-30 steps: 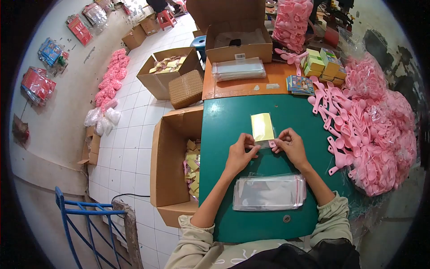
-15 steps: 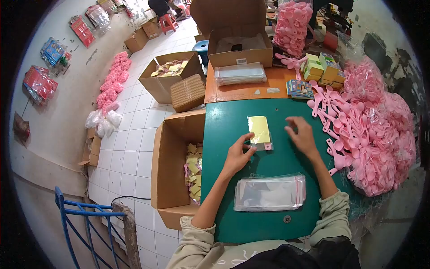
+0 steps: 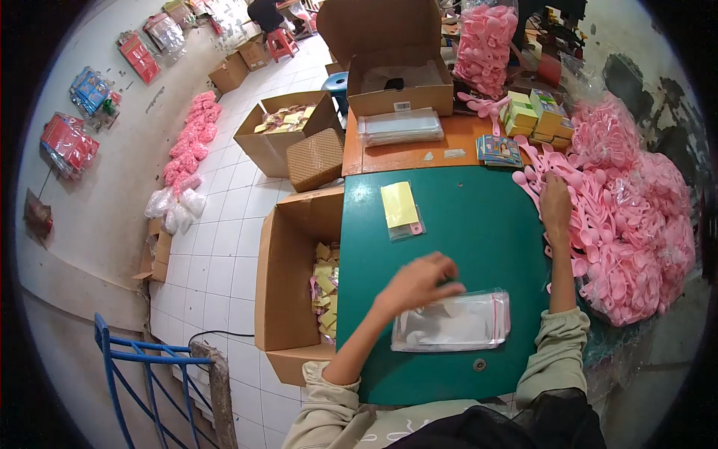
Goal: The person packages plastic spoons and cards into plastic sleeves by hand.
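Note:
My left hand (image 3: 422,283), blurred, hovers over the near end of a stack of clear plastic bags (image 3: 456,325), fingers apart and holding nothing. At the right, my right hand (image 3: 555,200) reaches into the loose pink spoons (image 3: 587,198); its fingertips touch the pile, and whether they grip a spoon is hidden. A clear packet with a yellow card (image 3: 400,204) and a pink handle end lies flat on the green table (image 3: 471,224), up and left of the bag stack, with no hand on it.
Beside the table's left edge stands an open carton (image 3: 288,277) of packets. Bagged pink spoons (image 3: 636,247) are heaped at the right. Behind are small picture cards (image 3: 499,150), yellow-green stacks (image 3: 521,112), more clear bags (image 3: 400,126) and an open box (image 3: 402,97). A person sits far back.
The yellow-card packet has moved left and been let go. My left hand has come down towards the bags, and my right hand has gone right to the spoons.

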`<action>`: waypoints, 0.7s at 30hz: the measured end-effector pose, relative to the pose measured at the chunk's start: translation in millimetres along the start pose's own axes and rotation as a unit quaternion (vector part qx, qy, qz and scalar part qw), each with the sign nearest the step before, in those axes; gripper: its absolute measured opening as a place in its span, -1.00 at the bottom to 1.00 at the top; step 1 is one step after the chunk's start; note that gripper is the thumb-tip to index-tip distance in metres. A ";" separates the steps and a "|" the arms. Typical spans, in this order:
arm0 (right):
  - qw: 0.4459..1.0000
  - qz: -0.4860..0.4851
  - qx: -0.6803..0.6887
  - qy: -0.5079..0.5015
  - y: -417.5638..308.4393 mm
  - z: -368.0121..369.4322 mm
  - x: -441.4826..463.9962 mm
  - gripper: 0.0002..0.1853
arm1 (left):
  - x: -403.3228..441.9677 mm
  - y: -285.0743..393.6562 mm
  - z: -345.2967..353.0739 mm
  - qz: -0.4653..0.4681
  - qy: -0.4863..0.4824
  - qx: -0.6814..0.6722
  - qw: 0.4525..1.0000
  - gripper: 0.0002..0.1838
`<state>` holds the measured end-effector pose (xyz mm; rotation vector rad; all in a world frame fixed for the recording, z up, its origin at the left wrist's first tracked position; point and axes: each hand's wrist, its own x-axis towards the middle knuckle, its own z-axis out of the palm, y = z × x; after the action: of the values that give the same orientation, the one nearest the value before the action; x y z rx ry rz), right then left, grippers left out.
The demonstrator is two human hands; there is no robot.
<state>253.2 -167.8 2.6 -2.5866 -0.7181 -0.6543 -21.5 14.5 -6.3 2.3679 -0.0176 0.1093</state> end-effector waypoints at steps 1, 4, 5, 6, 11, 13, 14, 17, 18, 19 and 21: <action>0.998 0.012 0.058 0.028 1.2 -6.5 2.0 -0.83 | -1.4 21.8 3.7 0.012 -0.031 0.017 0.999 -0.65; 0.980 -0.049 0.194 0.015 5.8 -25.2 11.8 -0.84 | 2.1 33.0 20.5 0.026 -0.055 0.014 0.998 -0.70; 0.967 -0.003 0.250 -0.044 4.5 -31.2 12.3 -0.86 | 1.9 31.0 25.1 0.028 -0.053 0.005 0.998 -0.72; 0.956 -0.008 0.284 -0.075 -3.7 -40.2 11.5 -0.87 | 2.0 27.9 26.2 0.021 -0.055 -0.033 0.998 -0.73; 0.915 -0.040 0.350 -0.197 -36.3 -72.6 6.1 -0.85 | 6.6 21.2 6.9 -0.045 -0.073 -0.146 0.986 -0.84; 0.897 -0.057 0.388 -0.202 -45.6 -79.4 3.1 -0.82 | 6.1 19.2 1.4 -0.064 -0.076 -0.173 0.980 -0.86; 0.891 -0.054 0.396 -0.216 -51.5 -86.0 1.2 -0.83 | 5.8 17.7 -0.3 -0.062 -0.072 -0.195 0.976 -0.87; 0.873 -0.049 0.405 -0.269 -63.4 -105.0 -2.4 -0.86 | 7.4 1.0 11.3 -0.045 -0.017 -0.330 0.943 -0.85; 0.869 -0.048 0.398 -0.292 -64.4 -107.7 -3.1 -0.88 | 8.2 0.6 11.2 -0.037 0.009 -0.385 0.922 -0.83; 0.864 -0.047 0.391 -0.314 -65.8 -110.1 -3.9 -0.90 | 8.5 0.0 9.1 -0.060 0.010 -0.438 0.897 -0.81; 0.866 -0.046 0.399 -0.298 -73.5 -115.0 -8.0 -0.93 | 10.2 0.4 0.6 -0.104 0.010 -0.541 0.835 -0.78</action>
<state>168.0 -165.7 109.5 -1.9325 -1.0218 0.4108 -11.4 14.1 -5.5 1.2127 0.1522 0.0045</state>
